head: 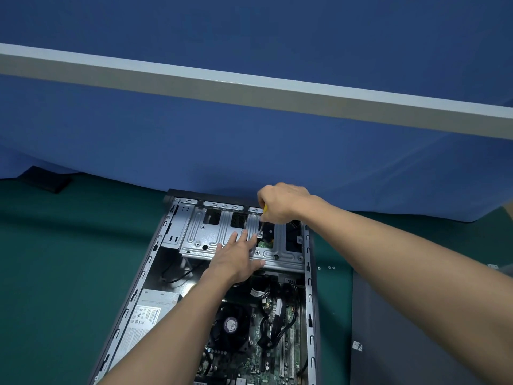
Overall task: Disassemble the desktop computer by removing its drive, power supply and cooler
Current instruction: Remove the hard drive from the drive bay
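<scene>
An open desktop computer case (155,259) lies flat on the green mat. At its far end sits a silver metal drive cage (205,232). My left hand (236,259) rests flat on the cage, fingers spread, fingertips beside a screw (260,234). My right hand (280,202) grips a yellow-handled screwdriver (265,209) upright, its tip on that screw. Nearer to me lie the grey power supply (150,312) at the left and the black cooler fan (231,326) on the motherboard (277,354).
A grey side panel (388,329) lies on the mat right of the case, with small screws (330,267) near it. A blue partition (249,151) with a pale rail stands just behind the case. A dark flat object (45,180) lies at the far left.
</scene>
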### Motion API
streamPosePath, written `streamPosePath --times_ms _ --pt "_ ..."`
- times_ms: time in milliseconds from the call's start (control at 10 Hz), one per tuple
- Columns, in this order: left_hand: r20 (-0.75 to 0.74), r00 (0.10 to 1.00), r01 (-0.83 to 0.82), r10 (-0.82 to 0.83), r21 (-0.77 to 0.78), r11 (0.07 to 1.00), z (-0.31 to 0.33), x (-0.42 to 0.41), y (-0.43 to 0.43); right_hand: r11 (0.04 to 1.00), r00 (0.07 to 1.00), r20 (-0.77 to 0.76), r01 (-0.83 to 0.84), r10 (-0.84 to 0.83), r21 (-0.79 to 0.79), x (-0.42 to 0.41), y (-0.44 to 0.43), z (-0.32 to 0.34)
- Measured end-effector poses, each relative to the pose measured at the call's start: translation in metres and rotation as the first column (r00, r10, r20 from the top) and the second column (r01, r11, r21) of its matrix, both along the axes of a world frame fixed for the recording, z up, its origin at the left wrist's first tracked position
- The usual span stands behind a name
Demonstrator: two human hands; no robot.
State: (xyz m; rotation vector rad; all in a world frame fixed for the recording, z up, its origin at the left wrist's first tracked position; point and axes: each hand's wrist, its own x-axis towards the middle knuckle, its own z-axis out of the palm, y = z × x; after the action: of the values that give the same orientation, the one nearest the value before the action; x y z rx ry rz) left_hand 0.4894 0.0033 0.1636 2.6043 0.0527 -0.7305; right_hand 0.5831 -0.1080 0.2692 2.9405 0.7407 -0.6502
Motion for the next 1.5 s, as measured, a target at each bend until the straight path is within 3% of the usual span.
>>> streamPosePath --times_ms 100,400,500,700,800,1000,1200,1400,1500 --pt "0.001 1.0 -0.002 0.002 0.006 1.0 -0.0011 -0.0001 -0.0002 0.996 0.997 0.061 0.058 -0.054 -0.075 0.0001 0.0003 -0.0029" --pt "0.006 1.0 0.003 -0.003 0.008 1.0 -0.0017 -0.0009 0.0006 1.0 1.0 0.009 0.001 -0.001 0.009 0.0001 0.0016 0.002" --pt "0.004 1.0 0.001 -0.001 0.008 1.0 -0.0016 -0.0009 0.0001 0.996 0.997 0.051 0.055 -0.052 -0.075 -0.0001 0.0015 -0.003" --pt "0.012 1.0 0.01 -0.01 0.013 1.0 0.0003 -0.0002 0.0001 1.0 0.997 0.072 -0.017 0.017 0.002 -0.0012 0.0016 0.001" --pt "0.009 1.0 0.007 -0.007 0.011 1.0 0.0001 -0.0008 0.0006 0.999 1.0 -0.012 0.024 -0.023 0.036 -0.0024 0.0009 0.0013" --pt "0.009 1.0 0.011 -0.011 0.025 1.0 -0.0022 0.0003 0.0004 0.999 0.997 0.064 0.052 -0.052 0.0 -0.0006 -0.0001 -0.0022" --pt "0.007 1.0 0.017 -0.017 0.025 1.0 -0.0025 0.0003 0.0009 0.999 0.999 -0.009 0.036 -0.036 0.016 -0.0004 -0.001 0.0023" --pt "0.01 1.0 0.009 -0.009 0.022 1.0 -0.0026 0.0001 0.0002 0.995 0.994 0.071 0.085 -0.081 -0.051 0.0013 0.0008 -0.0025" --pt "0.009 1.0 0.014 -0.014 0.022 1.0 -0.0027 0.0002 0.0004 0.999 0.997 0.059 0.042 -0.041 -0.012 0.0004 -0.0004 -0.0014"
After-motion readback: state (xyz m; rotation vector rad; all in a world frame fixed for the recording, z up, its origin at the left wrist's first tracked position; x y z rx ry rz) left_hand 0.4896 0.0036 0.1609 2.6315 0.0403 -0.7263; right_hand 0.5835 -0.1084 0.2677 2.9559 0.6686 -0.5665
